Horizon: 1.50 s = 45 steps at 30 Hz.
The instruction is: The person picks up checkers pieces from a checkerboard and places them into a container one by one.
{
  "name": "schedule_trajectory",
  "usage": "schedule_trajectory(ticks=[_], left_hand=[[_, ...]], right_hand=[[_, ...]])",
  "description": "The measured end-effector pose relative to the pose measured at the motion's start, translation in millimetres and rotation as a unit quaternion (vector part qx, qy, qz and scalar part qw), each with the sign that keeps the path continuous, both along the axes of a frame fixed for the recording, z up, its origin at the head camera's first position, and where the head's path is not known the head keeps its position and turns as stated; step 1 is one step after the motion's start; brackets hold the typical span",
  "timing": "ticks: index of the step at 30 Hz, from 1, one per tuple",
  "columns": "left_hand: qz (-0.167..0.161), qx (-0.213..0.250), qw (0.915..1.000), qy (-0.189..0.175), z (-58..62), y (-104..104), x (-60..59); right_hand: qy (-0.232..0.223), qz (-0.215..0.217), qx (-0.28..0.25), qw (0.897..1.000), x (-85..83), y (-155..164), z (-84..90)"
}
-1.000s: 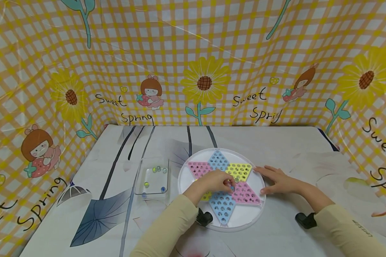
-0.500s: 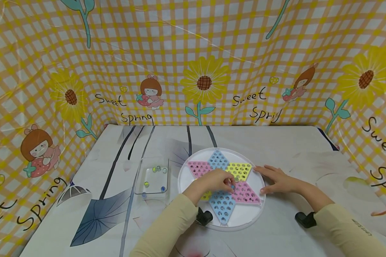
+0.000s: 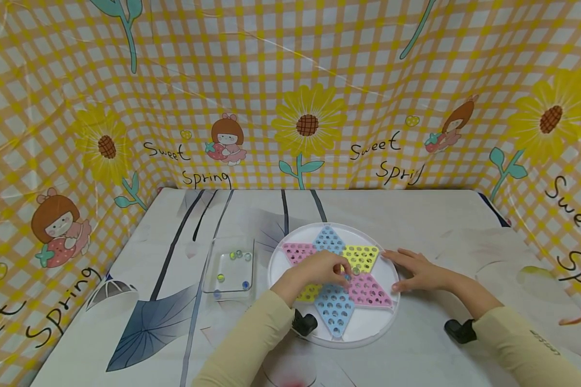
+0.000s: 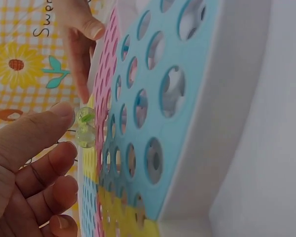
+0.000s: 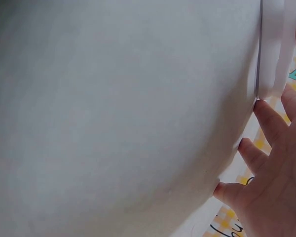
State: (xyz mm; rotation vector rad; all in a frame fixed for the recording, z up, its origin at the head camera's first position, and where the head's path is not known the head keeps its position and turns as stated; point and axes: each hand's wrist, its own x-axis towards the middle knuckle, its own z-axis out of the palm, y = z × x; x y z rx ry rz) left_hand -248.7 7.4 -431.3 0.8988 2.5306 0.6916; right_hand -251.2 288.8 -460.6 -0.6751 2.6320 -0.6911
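In the head view a round white board (image 3: 290, 317) carries a star of blue, pink and yellow perforated points. My left hand (image 3: 317, 269) is over its middle, thumb and forefinger bent together at a small marble (image 3: 347, 278) close to the holes. Another marble (image 3: 355, 271) sits just beyond it. The left wrist view has two clear, greenish-looking marbles (image 4: 85, 136) side by side, right at the thumb tip; the other fingers curl loosely below. My right hand (image 3: 423, 271) spreads its fingers along the board's right rim, fingertips touching the edge in the right wrist view (image 5: 278, 163).
A clear plastic box (image 3: 204, 282) left of the board contains several marbles. Black wrist devices (image 3: 304, 323) are worn on both arms. A printed white cloth (image 3: 440, 215) covers the table, and yellow checked fabric (image 3: 261, 70) rises behind and at both sides.
My left hand has shifted slightly up and left in the head view, and the marble at its fingertips has moved with it. The right hand and the board stay put.
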Motion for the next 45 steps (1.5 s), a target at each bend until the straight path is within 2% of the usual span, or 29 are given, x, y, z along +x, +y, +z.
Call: schedule_trajectory(ticks=[11, 19, 38, 45], left_hand=[[0.009, 0.007, 0.9999, 0.006, 7.8, -13.3, -2.9], [0.011, 0.027, 0.9990, 0.035, 8.4, -29.7, -8.9], [0.052, 0.090, 0.9941, 0.032, 16.2, -70.9, -18.1], [0.065, 0.095, 0.9928, 0.033, 20.5, -87.7, -20.1]], right_hand=[[0.013, 0.013, -0.003, 1.000, 0.6, 0.6, -0.9], [0.014, 0.011, -0.006, 1.000, 0.1, 1.1, -1.8], [0.012, 0.005, -0.001, 1.000, -0.8, 0.2, -1.8], [0.013, 0.008, -0.001, 1.000, -0.8, 0.1, -1.2]])
